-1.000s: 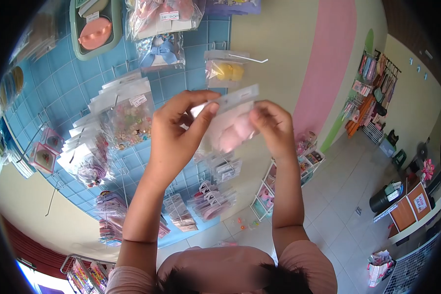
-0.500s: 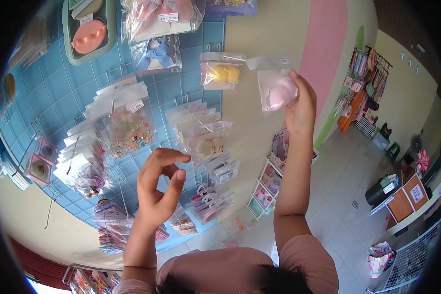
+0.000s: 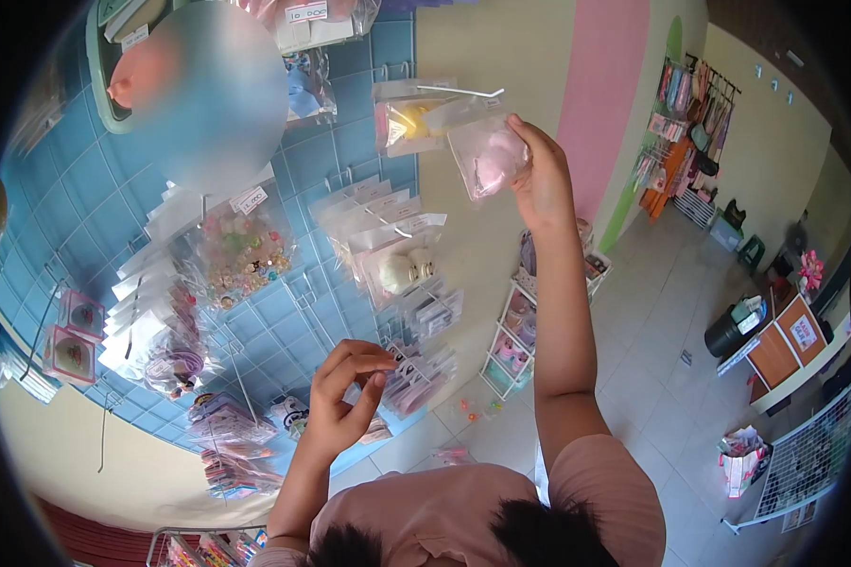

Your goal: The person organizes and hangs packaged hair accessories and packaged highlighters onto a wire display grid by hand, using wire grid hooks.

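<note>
My right hand (image 3: 544, 180), raised at the upper middle, grips the edge of a clear packet with a fluffy pink item (image 3: 490, 165). The packet's top overlaps the metal hook (image 3: 459, 91), beside a packet with a yellow item (image 3: 411, 121). Lower down, my left hand (image 3: 350, 392) is raised in front of the blue grid wall, fingers curled with a gap between thumb and forefinger and nothing between them. Above it hang packets with pale round items (image 3: 402, 269).
Packets of colourful beads (image 3: 241, 255) and purple bands (image 3: 175, 364) hang on the blue grid panel (image 3: 303, 222). A white wire rack (image 3: 515, 335) stands on the tiled floor. Further right are a black bin (image 3: 736, 326) and a wooden counter (image 3: 790, 345).
My right hand has moved left with the pink packet, bringing it against the hook and the yellow packet. My left hand has shifted down and right. The camera view has moved slightly.
</note>
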A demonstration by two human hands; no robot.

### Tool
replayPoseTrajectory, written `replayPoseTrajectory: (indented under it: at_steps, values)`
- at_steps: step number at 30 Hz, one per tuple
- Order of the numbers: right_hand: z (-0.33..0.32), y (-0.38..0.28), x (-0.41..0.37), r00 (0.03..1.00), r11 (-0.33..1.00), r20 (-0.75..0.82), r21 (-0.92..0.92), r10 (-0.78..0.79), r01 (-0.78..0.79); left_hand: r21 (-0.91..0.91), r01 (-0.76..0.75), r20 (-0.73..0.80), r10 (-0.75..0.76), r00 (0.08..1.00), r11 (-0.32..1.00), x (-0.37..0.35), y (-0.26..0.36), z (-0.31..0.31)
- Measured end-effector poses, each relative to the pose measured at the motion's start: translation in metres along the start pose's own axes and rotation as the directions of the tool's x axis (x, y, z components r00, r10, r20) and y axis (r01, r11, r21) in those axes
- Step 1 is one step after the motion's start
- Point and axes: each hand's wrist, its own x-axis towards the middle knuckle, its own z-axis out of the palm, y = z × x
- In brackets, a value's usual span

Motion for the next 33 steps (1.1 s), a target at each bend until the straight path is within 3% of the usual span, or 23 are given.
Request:
replayPoseTrajectory:
  at_steps: [5,8,11,17,22,25,26,27,29,31,32,33]
  values:
    - [0.005,-0.016,-0.012,0.989,0.987,-0.053,0.076,-0.140,0.144,-0.004,-0.128,0.036,0.128,0.991,0.992,-0.002,-0.001,-0.004]
    - [0.008,-0.025,-0.007,0.983,0.982,-0.104,0.100,-0.150,0.160,-0.036,-0.152,0.088,0.155,0.984,0.988,-0.005,-0.002,-0.002]
    - [0.000,-0.024,0.002,0.995,0.997,-0.068,0.007,-0.074,0.075,-0.014,-0.198,0.143,0.198,0.970,0.980,-0.007,-0.007,0.000]
    - [-0.001,-0.026,0.004,0.997,0.994,-0.079,-0.112,-0.016,0.007,-0.106,-0.035,0.193,0.055,0.980,0.994,-0.023,-0.016,0.000]
    - [-0.001,0.017,0.036,0.999,0.977,0.038,-0.215,0.006,0.002,-0.250,0.127,0.292,-0.051,0.955,0.960,-0.048,-0.039,0.019]
    - [-0.004,0.029,0.034,0.996,0.937,0.051,-0.347,0.071,-0.049,-0.244,0.237,0.439,-0.111,0.892,0.940,-0.067,-0.057,0.038]
    - [-0.014,0.031,0.028,0.996,0.922,0.053,-0.385,0.071,-0.046,-0.217,0.204,0.476,-0.079,0.876,0.955,-0.074,-0.068,0.043]
    - [-0.033,0.028,0.009,0.996,0.913,0.028,-0.403,0.081,-0.063,-0.147,0.339,0.528,-0.216,0.821,0.929,-0.078,-0.062,0.047]
    - [-0.069,0.029,-0.028,0.996,0.901,0.009,-0.429,0.084,-0.072,-0.062,0.417,0.617,-0.293,0.730,0.907,-0.091,-0.075,0.056]
    - [-0.137,0.048,-0.089,0.976,0.836,-0.143,-0.506,0.164,-0.214,-0.039,0.543,0.675,-0.379,0.633,0.839,-0.109,-0.094,0.062]
    - [-0.169,0.060,-0.130,0.926,0.796,-0.319,-0.497,0.202,-0.345,-0.057,0.634,0.691,-0.427,0.582,0.771,-0.125,-0.111,0.069]
    - [-0.199,0.075,-0.180,0.844,0.752,-0.485,-0.463,0.227,-0.469,0.029,0.706,0.722,-0.504,0.474,0.707,-0.139,-0.125,0.072]
